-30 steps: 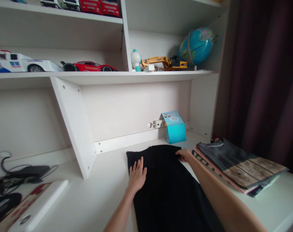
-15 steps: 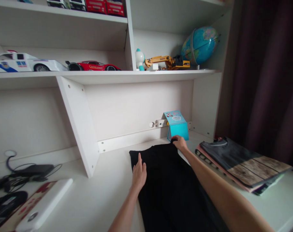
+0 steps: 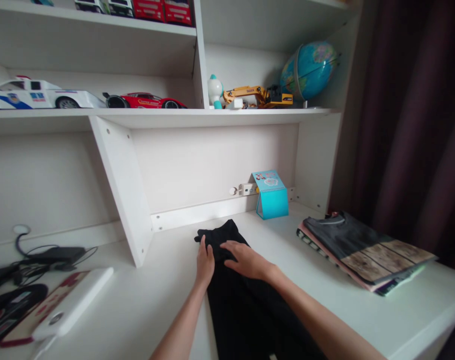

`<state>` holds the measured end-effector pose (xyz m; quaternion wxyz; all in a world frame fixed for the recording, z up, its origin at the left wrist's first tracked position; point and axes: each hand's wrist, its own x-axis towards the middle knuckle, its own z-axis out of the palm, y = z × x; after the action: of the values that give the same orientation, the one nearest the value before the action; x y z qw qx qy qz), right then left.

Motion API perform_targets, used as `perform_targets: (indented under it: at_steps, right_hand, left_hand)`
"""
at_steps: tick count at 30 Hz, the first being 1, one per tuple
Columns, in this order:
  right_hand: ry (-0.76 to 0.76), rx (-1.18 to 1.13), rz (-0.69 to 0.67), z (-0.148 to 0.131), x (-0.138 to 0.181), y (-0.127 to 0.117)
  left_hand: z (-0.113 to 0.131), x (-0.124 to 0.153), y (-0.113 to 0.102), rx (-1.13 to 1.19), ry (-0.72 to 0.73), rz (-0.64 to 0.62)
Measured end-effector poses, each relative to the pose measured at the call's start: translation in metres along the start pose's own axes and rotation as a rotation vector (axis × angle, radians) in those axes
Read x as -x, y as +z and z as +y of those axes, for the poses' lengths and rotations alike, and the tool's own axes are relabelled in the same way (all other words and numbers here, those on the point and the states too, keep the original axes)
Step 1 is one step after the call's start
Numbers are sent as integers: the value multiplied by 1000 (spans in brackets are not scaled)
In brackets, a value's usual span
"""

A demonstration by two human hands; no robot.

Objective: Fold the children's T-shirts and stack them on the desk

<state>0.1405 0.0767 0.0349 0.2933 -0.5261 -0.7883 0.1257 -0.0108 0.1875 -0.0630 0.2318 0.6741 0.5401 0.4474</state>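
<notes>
A black garment (image 3: pixel 250 315) lies lengthwise on the white desk (image 3: pixel 137 310). Its far right part is folded over to the left, and the cloth bunches up at the far end. My left hand (image 3: pixel 205 264) rests on the far left edge, fingers stretched out along the cloth. Over the folded part lies my right hand (image 3: pixel 246 259), palm down, its fingers extended and the thumb apart. Both hands touch the cloth without gripping it.
To the right sits a stack of folded shirts (image 3: pixel 362 250). A blue desk calendar (image 3: pixel 273 202) stands near the back wall, beside a socket (image 3: pixel 249 189). On the left are black cables (image 3: pixel 43 257) and a white device (image 3: pixel 73 302). Toys and a globe (image 3: pixel 310 70) occupy the shelf.
My right hand has moved left from the far right corner, bringing that side of the garment over toward the left. My left hand stays at the left edge, slightly shifted left.
</notes>
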Motion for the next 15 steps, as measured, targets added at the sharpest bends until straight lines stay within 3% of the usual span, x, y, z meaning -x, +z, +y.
perform_targets:
  at_steps: [4, 9, 15]
  right_hand:
    - [221, 78, -51, 42, 85, -37]
    - [419, 89, -128, 60, 159, -43]
    - [262, 97, 111, 31, 181, -39]
  left_hand:
    - [-4, -5, 4, -52, -22, 26]
    - [-7, -10, 6, -47, -53, 27]
    - [-10, -11, 4, -34, -73, 24]
